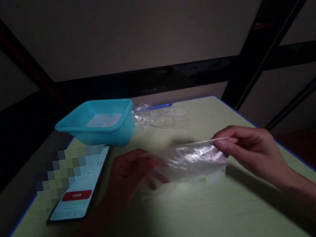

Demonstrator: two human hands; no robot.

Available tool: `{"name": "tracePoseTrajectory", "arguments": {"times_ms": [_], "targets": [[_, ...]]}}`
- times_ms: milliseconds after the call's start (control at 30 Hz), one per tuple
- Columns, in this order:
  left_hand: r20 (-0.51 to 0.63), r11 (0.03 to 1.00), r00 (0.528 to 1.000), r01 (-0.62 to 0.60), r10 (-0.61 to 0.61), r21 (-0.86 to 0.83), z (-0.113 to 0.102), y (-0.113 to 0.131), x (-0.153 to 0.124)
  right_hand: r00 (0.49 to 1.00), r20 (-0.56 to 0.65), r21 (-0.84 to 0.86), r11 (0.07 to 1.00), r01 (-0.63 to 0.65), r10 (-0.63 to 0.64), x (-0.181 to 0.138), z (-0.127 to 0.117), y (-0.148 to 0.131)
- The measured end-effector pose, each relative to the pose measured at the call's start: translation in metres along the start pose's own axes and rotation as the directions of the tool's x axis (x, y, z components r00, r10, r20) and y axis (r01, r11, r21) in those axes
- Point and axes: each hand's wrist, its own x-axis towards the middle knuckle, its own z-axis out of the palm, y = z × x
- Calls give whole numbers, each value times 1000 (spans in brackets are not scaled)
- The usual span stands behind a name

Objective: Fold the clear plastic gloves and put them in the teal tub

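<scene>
A clear, shiny plastic bag (189, 161) is stretched between my two hands just above the table. My right hand (248, 148) pinches the bag's upper right edge between thumb and fingers. At the other end, my left hand (133, 171) grips the bag's left side and is slightly blurred. Some of its fingers show through the film, and I cannot tell whether they are inside the bag or behind it. The bag's top edge runs nearly straight between the hands.
A turquoise plastic basin (107, 136) with something whitish inside stands at the back left. Beside it lies more crumpled clear plastic (164, 118). A lit phone (80, 193), partly pixelated, lies at the left. The pale table (191, 224) has a blue edge.
</scene>
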Motion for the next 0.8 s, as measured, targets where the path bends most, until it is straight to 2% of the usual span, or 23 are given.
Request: {"name": "tracePoseTrajectory", "arguments": {"times_ms": [133, 233, 333, 467, 567, 700, 800], "targets": [[-44, 981, 982, 178, -182, -82, 0, -8, 9, 978, 142, 166, 970, -176, 153, 9, 6, 16], [8, 960, 960, 279, -279, -20, -3, -17, 16, 930, 320, 238, 934, -267, 184, 11, 5, 36], [88, 945, 941, 323, -326, 48, -7, -26, 21, 871, 459, 245, 918, -312, 174, 13, 2, 51], [214, 944, 921, 310, -327, 108, -8, -32, 22, 755, 637, 222, 902, -371, 154, 13, 2, 55], [314, 944, 892, 288, -326, 162, -6, -32, 20, 683, 717, 187, 904, -384, 142, 10, 7, 48], [378, 952, 895, 136, -236, 273, -1, -33, 18, 645, 756, 128, 944, -305, 106, 3, 18, 35], [396, 951, 897, 76, -197, 301, 1, -33, 18, 662, 744, 90, 970, -228, 86, -1, 28, 30]]}}
